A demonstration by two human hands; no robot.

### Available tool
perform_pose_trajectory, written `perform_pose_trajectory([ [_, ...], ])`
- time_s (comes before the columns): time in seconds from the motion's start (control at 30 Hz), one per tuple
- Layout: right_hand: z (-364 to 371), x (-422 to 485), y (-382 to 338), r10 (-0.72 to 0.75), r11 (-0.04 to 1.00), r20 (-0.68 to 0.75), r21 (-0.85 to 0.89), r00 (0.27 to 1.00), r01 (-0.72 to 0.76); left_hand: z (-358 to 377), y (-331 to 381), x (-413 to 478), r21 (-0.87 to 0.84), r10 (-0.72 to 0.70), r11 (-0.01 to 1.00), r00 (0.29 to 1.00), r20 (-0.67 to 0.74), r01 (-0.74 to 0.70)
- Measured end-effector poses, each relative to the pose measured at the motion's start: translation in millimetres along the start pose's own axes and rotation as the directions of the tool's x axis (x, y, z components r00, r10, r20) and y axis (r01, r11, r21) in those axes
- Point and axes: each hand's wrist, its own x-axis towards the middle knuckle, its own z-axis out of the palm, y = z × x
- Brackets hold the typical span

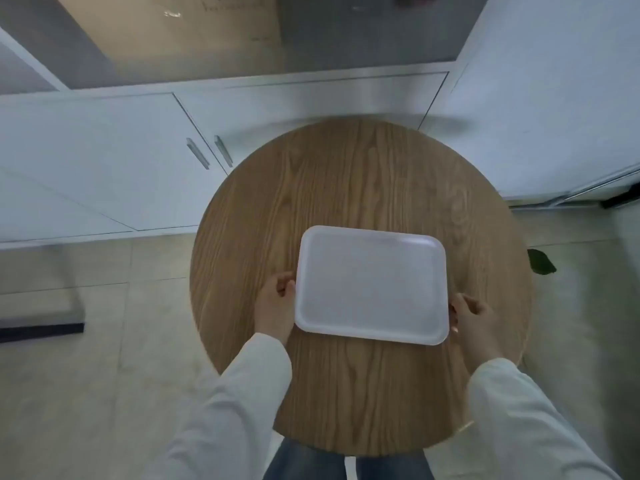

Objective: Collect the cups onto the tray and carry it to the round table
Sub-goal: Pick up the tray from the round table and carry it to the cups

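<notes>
A white rectangular tray (372,285) with nothing on it lies over the round wooden table (360,188), near the table's middle. My left hand (275,303) grips the tray's left edge, fingers curled around the rim. At the tray's right edge my right hand (472,317) holds on the same way. No cups are in view. Whether the tray rests on the tabletop or hovers just above it cannot be told.
White cabinets (138,150) with two metal handles (211,154) stand just behind the table. A white wall or door panel (554,98) rises at the right. Beige floor tiles (104,341) surround the table; a green leaf (540,261) pokes out at its right.
</notes>
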Motion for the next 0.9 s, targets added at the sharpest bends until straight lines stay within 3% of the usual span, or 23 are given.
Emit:
perform_pose_trajectory([
  [0.17, 11.5, -1.9, -3.5, -0.048, 0.999, 0.036, 0.004, 0.998, 0.048, 5.6, -0.3, 4.6, -0.045, -0.039, 0.998, 0.999, 0.028, 0.040],
  [0.5, 13.6, -4.0, -6.2, -0.011, 0.992, 0.030, 0.123, 0.999, 0.008, 7.7, -0.3, 7.1, -0.081, -0.042, 0.996, 0.999, 0.011, 0.043],
  [0.9, -0.9, -24.5, -16.3, -0.122, 0.984, 0.148, 0.150, 0.981, 0.100, -9.7, 0.3, -30.5, -0.199, -0.065, 0.979, 0.994, -0.091, 0.046],
])
